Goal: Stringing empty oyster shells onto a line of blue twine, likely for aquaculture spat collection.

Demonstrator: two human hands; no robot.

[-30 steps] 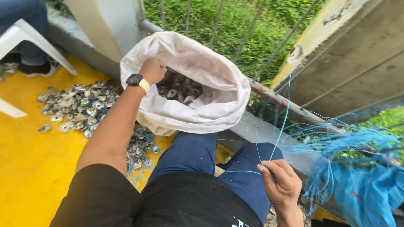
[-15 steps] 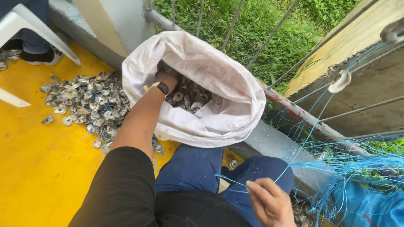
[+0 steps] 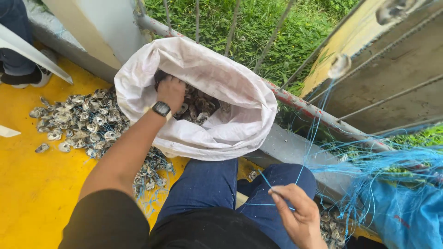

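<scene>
A white woven sack (image 3: 221,78) stands open in front of my knees, with grey oyster shells (image 3: 199,105) inside. My left hand (image 3: 171,92), a black watch on its wrist, reaches into the sack mouth and rests on the shells; whether it grips one I cannot tell. My right hand (image 3: 297,214) is low over my right thigh, fingers pinched on a thin blue string (image 3: 281,191) that runs up to the right.
A pile of loose shells (image 3: 78,122) lies on the yellow floor (image 3: 27,193) at left. Another person's shoe and leg (image 3: 25,74) sit at the far left by a white chair. A metal railing (image 3: 304,103), grass, a blue string tangle (image 3: 383,170) and a blue bag (image 3: 406,216) are at right.
My left hand has gone from the sack's rim down into the shells. My right hand with the string has stayed low by my thigh while the view shifted.
</scene>
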